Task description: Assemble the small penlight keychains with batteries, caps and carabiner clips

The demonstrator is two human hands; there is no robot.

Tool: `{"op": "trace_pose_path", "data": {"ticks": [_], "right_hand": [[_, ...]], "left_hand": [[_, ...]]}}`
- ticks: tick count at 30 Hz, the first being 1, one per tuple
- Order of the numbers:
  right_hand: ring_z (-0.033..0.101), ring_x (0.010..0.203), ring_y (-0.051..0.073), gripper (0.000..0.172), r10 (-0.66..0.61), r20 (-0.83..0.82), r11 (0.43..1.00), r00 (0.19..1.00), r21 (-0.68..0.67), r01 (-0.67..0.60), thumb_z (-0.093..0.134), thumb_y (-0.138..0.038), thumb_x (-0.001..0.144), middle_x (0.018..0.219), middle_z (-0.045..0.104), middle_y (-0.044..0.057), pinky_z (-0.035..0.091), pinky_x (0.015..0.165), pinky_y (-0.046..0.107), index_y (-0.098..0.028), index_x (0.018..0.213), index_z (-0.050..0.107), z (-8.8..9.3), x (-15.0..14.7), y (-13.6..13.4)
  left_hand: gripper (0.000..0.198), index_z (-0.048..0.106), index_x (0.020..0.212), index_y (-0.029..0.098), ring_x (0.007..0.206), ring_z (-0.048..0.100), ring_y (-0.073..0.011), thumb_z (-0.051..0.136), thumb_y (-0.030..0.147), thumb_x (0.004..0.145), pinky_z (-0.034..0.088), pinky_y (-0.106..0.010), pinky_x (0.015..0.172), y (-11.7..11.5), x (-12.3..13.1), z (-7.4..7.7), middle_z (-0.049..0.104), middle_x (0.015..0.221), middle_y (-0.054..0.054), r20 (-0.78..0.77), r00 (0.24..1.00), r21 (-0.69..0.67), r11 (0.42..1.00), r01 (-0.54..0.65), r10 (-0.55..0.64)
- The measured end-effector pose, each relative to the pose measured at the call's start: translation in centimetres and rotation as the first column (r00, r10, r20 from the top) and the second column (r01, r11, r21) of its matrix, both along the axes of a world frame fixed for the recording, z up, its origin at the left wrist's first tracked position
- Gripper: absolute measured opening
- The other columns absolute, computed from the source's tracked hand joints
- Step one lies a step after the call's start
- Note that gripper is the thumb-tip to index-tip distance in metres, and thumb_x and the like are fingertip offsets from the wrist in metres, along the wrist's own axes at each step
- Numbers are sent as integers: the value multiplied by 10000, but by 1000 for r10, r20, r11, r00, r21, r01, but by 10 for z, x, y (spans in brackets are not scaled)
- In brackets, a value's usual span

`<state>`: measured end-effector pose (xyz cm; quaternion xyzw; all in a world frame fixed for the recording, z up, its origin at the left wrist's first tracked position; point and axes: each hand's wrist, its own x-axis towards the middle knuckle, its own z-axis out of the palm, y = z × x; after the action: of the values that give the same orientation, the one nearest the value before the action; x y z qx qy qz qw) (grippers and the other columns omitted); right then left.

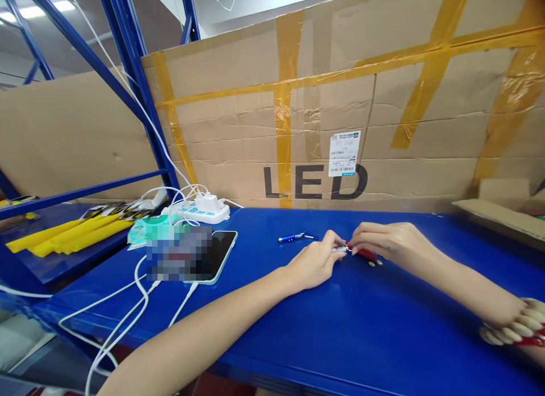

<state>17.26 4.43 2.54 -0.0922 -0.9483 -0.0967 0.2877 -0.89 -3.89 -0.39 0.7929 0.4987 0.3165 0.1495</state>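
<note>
My left hand (313, 265) is closed in a pinch on a small, slim silver-white piece (339, 249), low over the blue tabletop. Fingertips of my right hand (394, 242) meet it from the other side, pinched at its red end; the exact grip there is partly hidden. Under the right fingers lie slim red metal tubes (367, 255) with round silvery ends, partly covered by the hand; their number cannot be made out. Behind my left hand, a slim blue metal tube (290, 238), like a small penlight with a clip or strap at one end, rests on the table.
On the left lie a phone (223, 254), a partly blurred-out item and white cables (142, 294). A white power strip (213, 212) with plugs stands behind them. Yellow strips (76, 234) rest farther left. A large taped cardboard box (238, 140) walls off the back; a cardboard flap (498, 214) juts in at right.
</note>
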Motion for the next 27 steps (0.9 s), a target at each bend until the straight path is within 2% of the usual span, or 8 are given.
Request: {"op": "trace_pose_path", "data": {"ticks": [4, 8, 15, 21, 27], "right_hand": [[593, 589, 100, 434, 4, -16, 997, 1000, -78, -5, 318, -427, 913, 773, 656, 22, 381, 502, 205, -226, 734, 658, 0, -2, 1], [612, 620, 111, 395, -4, -14, 993, 1000, -119, 2, 371, -447, 891, 757, 658, 20, 406, 526, 205, -213, 737, 650, 1, -3, 1], [575, 563, 93, 349, -4, -12, 989, 1000, -145, 2, 435, -451, 866, 718, 641, 6, 377, 505, 202, -206, 717, 634, -4, -2, 5], [537, 519, 66, 392, 10, 73, 1000, 997, -13, -10, 316, -368, 930, 720, 622, -3, 322, 471, 194, -211, 755, 631, -1, 0, 2], [517, 474, 67, 447, -53, 224, 988, 973, 155, 18, 205, -276, 957, 702, 602, 5, 297, 463, 206, -192, 818, 622, 7, -2, -6]], "left_hand": [[243, 391, 1137, 191, 945, 600, -187, 304, 252, 919, 471, -300, 784, 0, 0, 1, 615, 1053, -86, -106, 994, 27, 999, -31, 34], [248, 425, 1122, 186, 941, 595, -187, 287, 238, 923, 471, -292, 775, -1, 0, 2, 622, 1030, -78, -174, 984, 59, 998, -16, 27], [161, 418, 1029, 182, 927, 601, -183, 328, 247, 911, 475, -287, 759, -2, -1, 0, 613, 1046, -78, -141, 990, 65, 998, 4, 5], [117, 399, 995, 192, 918, 605, -179, 339, 244, 910, 472, -287, 755, -2, -1, 1, 620, 1014, -69, -122, 992, 15, 1000, 12, -10], [66, 404, 918, 183, 874, 610, -195, 351, 220, 903, 466, -297, 719, 1, -1, -1, 626, 978, -82, -79, 997, 19, 1000, 5, -3]]}}
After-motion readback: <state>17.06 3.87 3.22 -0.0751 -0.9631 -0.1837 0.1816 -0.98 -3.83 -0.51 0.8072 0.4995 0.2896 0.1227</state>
